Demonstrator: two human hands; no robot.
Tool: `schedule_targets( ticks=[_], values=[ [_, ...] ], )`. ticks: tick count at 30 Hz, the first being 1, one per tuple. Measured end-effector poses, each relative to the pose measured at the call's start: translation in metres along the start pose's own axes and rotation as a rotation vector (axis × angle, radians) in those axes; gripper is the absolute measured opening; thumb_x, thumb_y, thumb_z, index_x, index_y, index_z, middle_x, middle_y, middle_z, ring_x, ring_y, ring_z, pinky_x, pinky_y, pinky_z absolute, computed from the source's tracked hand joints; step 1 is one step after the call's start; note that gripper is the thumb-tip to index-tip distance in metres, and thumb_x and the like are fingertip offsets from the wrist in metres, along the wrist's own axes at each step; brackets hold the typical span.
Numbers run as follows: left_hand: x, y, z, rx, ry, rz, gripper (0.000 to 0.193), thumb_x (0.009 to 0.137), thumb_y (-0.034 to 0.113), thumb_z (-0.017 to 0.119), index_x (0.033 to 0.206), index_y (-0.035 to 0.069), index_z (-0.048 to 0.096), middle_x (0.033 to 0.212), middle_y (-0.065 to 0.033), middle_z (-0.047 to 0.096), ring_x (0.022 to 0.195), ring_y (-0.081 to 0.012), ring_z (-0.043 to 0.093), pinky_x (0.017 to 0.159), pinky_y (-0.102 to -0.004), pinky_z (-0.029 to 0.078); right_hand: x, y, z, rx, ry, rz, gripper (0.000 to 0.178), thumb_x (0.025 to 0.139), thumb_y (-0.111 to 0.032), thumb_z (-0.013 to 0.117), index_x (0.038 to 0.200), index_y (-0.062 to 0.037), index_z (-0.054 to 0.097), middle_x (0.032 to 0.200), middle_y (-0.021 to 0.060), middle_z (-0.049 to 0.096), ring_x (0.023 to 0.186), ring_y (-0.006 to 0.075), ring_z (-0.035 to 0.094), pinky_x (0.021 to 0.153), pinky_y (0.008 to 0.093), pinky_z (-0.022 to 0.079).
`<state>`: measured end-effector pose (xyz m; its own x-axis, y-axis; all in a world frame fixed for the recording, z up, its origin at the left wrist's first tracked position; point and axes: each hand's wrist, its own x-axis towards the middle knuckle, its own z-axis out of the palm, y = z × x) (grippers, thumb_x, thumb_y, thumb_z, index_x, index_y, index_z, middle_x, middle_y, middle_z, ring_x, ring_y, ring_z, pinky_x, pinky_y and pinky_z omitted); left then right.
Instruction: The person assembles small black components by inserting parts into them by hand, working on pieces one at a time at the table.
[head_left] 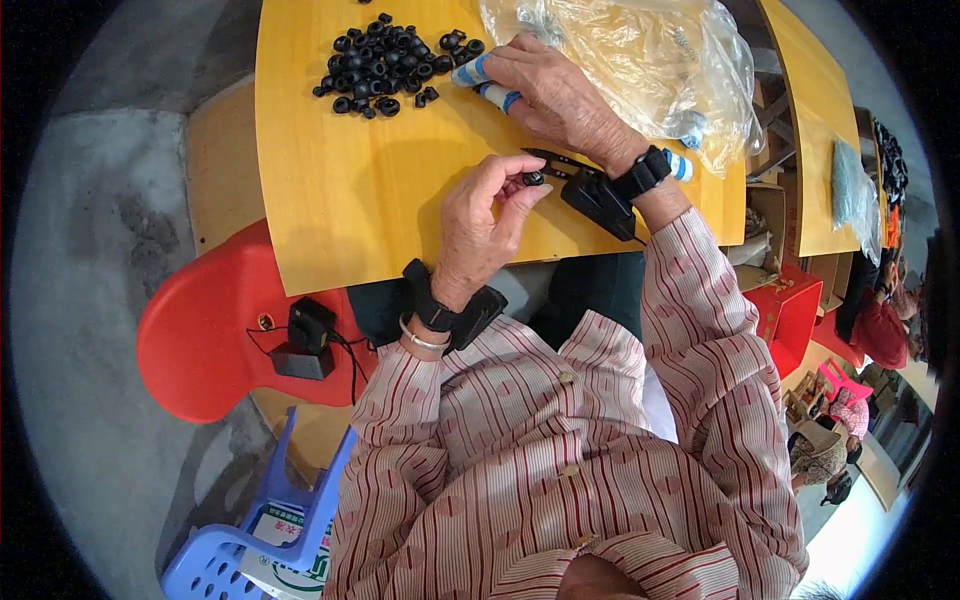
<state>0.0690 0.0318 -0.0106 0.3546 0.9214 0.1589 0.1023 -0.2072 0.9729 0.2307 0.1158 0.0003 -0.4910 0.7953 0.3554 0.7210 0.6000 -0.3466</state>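
My left hand (480, 222) is at the table's near edge, pinching a small round black piece (533, 178) between thumb and fingertips. My right hand (565, 98) reaches over the table with thumb and forefinger apart, both wrapped in blue-and-white striped tape. Its fingertips are beside a few loose black pieces at the right of a pile of small black ring-shaped pieces (375, 68). I see nothing between them. A slim black pointed tool (550, 158) lies on the table between my hands, partly hidden by the black device (598, 203) strapped to my right wrist.
A crumpled clear plastic bag (650, 65) covers the table's far right. Left of me, a red chair (205, 315) carries black boxes with cables (308, 340); a blue plastic stool (300, 500) stands below. Other people (835, 445) sit at the far right, near another table (815, 120).
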Motion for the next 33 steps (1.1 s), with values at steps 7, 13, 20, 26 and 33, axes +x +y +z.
schedule_targets(
  ticks=[7, 13, 20, 26, 33],
  values=[
    [-0.002, -0.002, -0.001, -0.078, 0.021, -0.075, 0.023, 0.086, 0.002, 0.062, 0.108, 0.001, 0.058, 0.086, -0.0016, 0.059, 0.076, -0.0080, 0.054, 0.072, -0.0208, 0.045, -0.003, -0.005, -0.004, 0.008, 0.022, 0.083, 0.031, 0.073, 0.006, 0.057, 0.103, -0.0037, 0.058, 0.097, 0.0143, 0.059, 0.091, 0.0334, 0.056, 0.078, 0.0397, 0.049],
    [-0.003, -0.011, 0.004, -0.202, 0.233, -0.114, 0.020, 0.087, 0.008, 0.062, 0.106, 0.003, 0.056, 0.079, -0.0040, 0.058, 0.068, -0.0115, 0.054, 0.064, -0.0248, 0.045, -0.024, -0.021, -0.029, 0.157, 0.061, 0.094, 0.037, 0.069, 0.003, 0.060, 0.104, -0.0051, 0.059, 0.087, 0.0125, 0.059, 0.082, 0.0327, 0.057, 0.073, 0.0400, 0.049],
    [-0.002, -0.010, 0.002, -0.231, 0.218, -0.125, 0.022, 0.090, 0.007, 0.059, 0.109, 0.000, 0.051, 0.081, -0.0030, 0.056, 0.072, -0.0085, 0.052, 0.066, -0.0221, 0.044, -0.048, -0.050, -0.037, 0.130, 0.041, 0.009, 0.030, 0.070, -0.002, 0.061, 0.100, -0.0027, 0.057, 0.080, 0.0082, 0.057, 0.079, 0.0281, 0.055, 0.071, 0.0353, 0.049],
    [-0.002, -0.012, 0.002, -0.334, 0.242, -0.140, 0.021, 0.091, 0.004, 0.058, 0.108, -0.001, 0.049, 0.086, -0.0036, 0.056, 0.074, -0.0073, 0.051, 0.067, -0.0204, 0.044, -0.051, -0.063, -0.031, 0.064, 0.023, 0.014, 0.032, 0.077, -0.010, 0.059, 0.108, -0.0029, 0.054, 0.081, 0.0089, 0.058, 0.083, 0.0271, 0.056, 0.074, 0.0361, 0.048],
    [-0.001, -0.009, -0.003, -0.404, 0.219, -0.155, 0.025, 0.091, 0.002, 0.057, 0.112, -0.001, 0.046, 0.088, -0.0055, 0.056, 0.075, -0.0079, 0.051, 0.069, -0.0201, 0.044, -0.061, -0.063, -0.021, 0.304, 0.186, 0.115, 0.046, 0.078, -0.001, 0.067, 0.121, -0.0043, 0.052, 0.087, 0.0081, 0.059, 0.080, 0.0276, 0.058, 0.072, 0.0360, 0.051]
  ],
)
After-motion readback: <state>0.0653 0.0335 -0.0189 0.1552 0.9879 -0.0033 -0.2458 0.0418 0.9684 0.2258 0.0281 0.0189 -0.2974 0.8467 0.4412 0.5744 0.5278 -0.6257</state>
